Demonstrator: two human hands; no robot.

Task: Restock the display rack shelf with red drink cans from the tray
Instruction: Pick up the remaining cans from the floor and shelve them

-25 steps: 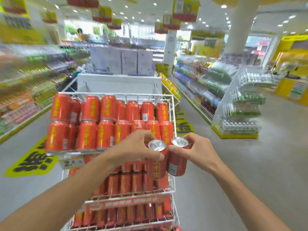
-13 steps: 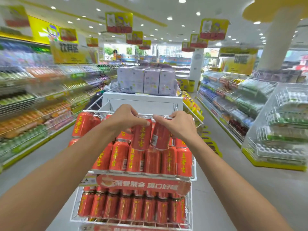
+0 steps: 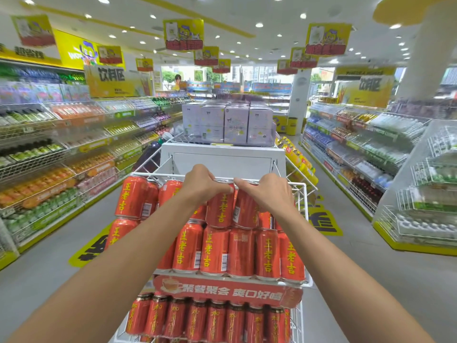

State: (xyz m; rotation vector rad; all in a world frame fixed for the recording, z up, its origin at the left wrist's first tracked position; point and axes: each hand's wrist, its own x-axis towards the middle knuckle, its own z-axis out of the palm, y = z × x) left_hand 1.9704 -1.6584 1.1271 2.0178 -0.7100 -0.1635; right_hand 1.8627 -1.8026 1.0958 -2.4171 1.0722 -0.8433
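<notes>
I have the left hand [image 3: 205, 185] curled over the silver lid of 1 glossy red cylindrical aluminium drink can [image 3: 220, 211], and the right hand [image 3: 268, 195] clamped on the rim of a 2nd red can [image 3: 245, 214] touching it. I judge this top grip lets both settle upright on the lower can layer at the front edge of the white wire display rack [image 3: 153, 174]; the tray is out of view

2 red cans [image 3: 220, 209] upright atop btm row, top rack shelf [image 3: 298, 186].
</notes>
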